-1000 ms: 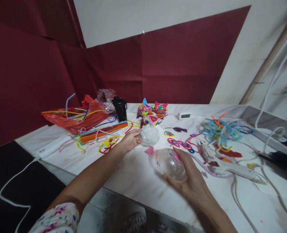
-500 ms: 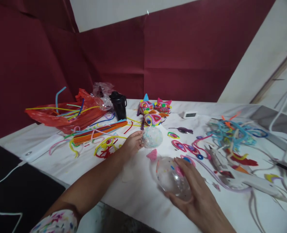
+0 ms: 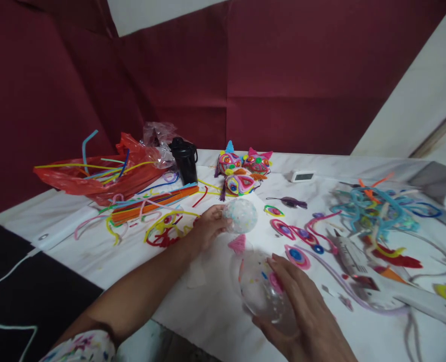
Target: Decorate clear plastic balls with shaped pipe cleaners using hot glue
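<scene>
My left hand grips the left edge of a round, clear ball with whitish, speckled contents. My right hand curves around the right side of a larger clear, bubble-like ball, thumb below and fingers above. Coloured specks and a pink patch show through it. Between the two balls a pink fuzzy triangle lies on the white table. To the right are eye-shaped pieces of coiled pipe cleaner, among them a pink and blue one.
Three finished-looking colourful animal faces stand at the back beside a black bottle. At left are a red bag and pipe cleaners. A glue gun and a blue tangle lie right.
The view has shifted slightly, so the items at right appear further right. Both hands keep their balls, with my right hand and its ball a little more to the left.
</scene>
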The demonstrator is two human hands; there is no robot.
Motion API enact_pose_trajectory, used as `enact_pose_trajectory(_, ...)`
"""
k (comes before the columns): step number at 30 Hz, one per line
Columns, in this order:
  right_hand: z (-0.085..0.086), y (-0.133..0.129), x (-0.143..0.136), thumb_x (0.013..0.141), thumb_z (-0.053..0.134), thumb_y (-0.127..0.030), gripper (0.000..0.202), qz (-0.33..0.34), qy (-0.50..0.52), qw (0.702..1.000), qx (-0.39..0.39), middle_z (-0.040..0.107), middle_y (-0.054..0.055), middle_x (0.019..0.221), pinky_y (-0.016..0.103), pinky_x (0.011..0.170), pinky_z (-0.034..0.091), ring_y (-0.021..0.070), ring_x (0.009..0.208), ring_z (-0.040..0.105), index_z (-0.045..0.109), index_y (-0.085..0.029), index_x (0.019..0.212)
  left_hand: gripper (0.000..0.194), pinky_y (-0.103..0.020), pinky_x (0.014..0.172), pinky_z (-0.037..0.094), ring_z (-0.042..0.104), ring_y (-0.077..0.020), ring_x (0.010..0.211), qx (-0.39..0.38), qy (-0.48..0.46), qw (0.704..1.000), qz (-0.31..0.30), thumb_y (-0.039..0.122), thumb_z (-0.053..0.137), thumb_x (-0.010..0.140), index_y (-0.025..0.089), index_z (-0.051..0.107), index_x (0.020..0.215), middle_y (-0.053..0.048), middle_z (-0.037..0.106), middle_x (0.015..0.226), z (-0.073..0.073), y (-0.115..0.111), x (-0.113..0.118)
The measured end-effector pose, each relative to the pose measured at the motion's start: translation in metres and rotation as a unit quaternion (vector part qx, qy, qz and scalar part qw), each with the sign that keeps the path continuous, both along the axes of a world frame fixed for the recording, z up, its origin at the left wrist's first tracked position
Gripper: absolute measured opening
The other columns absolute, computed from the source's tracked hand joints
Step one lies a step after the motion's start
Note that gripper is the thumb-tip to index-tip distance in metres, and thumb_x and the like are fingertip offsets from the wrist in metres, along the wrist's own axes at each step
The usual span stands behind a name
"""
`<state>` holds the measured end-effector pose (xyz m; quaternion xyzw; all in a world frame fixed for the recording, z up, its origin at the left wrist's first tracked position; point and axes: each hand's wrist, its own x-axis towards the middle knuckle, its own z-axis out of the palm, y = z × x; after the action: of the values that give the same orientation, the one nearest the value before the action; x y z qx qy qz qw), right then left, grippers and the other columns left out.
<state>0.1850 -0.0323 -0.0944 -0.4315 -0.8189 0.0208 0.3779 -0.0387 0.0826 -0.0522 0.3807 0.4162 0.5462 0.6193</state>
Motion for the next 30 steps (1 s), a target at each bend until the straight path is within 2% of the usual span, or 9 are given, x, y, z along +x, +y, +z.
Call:
enact_pose_trajectory(8, -0.0046, 0.0020, -0.0011, 0.074, 0.061, -0.041, 0.081, -0.007, -0.020, 1.000, 0.012, 0.045, 0.012, 0.141, 0.054, 0.089, 0.055, 0.0366, 0.124, 0.049, 0.029, -0.023, 0.146, 0.050, -0.023, 0.063, 0.044, 0.060, -0.0132, 0.072, 0.006, 0.026, 1.000, -0.001, 0.015, 0.084, 0.050, 0.019, 0.060, 0.094, -0.001, 0.066, 0.086, -0.0023, -0.0005, 0.0008)
enact_pose_trajectory(12, -0.0015, 0.0003, -0.0055, 0.072, 0.062, -0.041, 0.084, -0.012, 0.011, 1.000, -0.011, 0.047, 0.010, 0.140, 0.058, 0.089, 0.054, 0.0381, 0.123, 0.049, 0.026, -0.029, 0.147, 0.046, -0.021, 0.055, 0.041, 0.057, -0.0101, 0.065, -0.002, 0.015, 1.000, 0.006, 0.016, 0.083, 0.053, 0.019, 0.060, 0.093, 0.000, 0.064, 0.085, -0.0034, 0.0007, -0.0013)
enact_pose_trajectory(15, -0.0002, -0.0007, -0.0082, 0.072, 0.062, -0.039, 0.085, -0.011, 0.038, 0.999, -0.015, 0.047, 0.010, 0.140, 0.062, 0.090, 0.052, 0.0396, 0.123, 0.049, 0.024, -0.032, 0.147, 0.043, -0.020, 0.054, 0.040, 0.057, -0.0105, 0.067, -0.006, -0.004, 1.000, 0.007, 0.017, 0.083, 0.056, 0.019, 0.061, 0.093, 0.000, 0.063, 0.084, -0.0028, 0.0014, -0.0029)
enact_pose_trajectory(20, -0.0031, -0.0005, -0.0089, 0.068, 0.064, -0.038, 0.088, -0.008, 0.054, 0.998, -0.011, 0.048, 0.009, 0.139, 0.063, 0.087, 0.053, 0.0412, 0.121, 0.051, 0.025, -0.033, 0.147, 0.040, -0.019, 0.048, 0.035, 0.051, -0.0084, 0.061, -0.015, -0.037, 0.999, -0.011, 0.018, 0.083, 0.058, 0.017, 0.065, 0.094, -0.001, 0.061, 0.078, 0.0010, 0.0019, -0.0022)
enact_pose_trajectory(25, -0.0043, -0.0012, -0.0082, 0.068, 0.064, -0.038, 0.089, -0.005, 0.046, 0.999, -0.024, 0.046, 0.010, 0.139, 0.062, 0.091, 0.052, 0.0401, 0.122, 0.050, 0.023, -0.032, 0.147, 0.038, -0.018, 0.047, 0.033, 0.049, -0.0081, 0.060, -0.024, -0.063, 0.996, -0.050, 0.018, 0.080, 0.063, 0.014, 0.069, 0.099, -0.003, 0.061, 0.077, 0.0026, 0.0033, -0.0040)
enact_pose_trajectory(30, -0.0001, 0.0011, -0.0045, 0.073, 0.062, -0.039, 0.086, -0.010, 0.037, 0.999, -0.006, 0.047, 0.013, 0.138, 0.062, 0.088, 0.053, 0.0394, 0.121, 0.050, 0.022, -0.030, 0.148, 0.026, -0.018, 0.047, 0.033, 0.049, -0.0089, 0.061, -0.041, -0.097, 0.993, -0.062, 0.016, 0.077, 0.065, 0.013, 0.070, 0.090, -0.004, 0.063, 0.078, -0.0004, 0.0048, -0.0086)
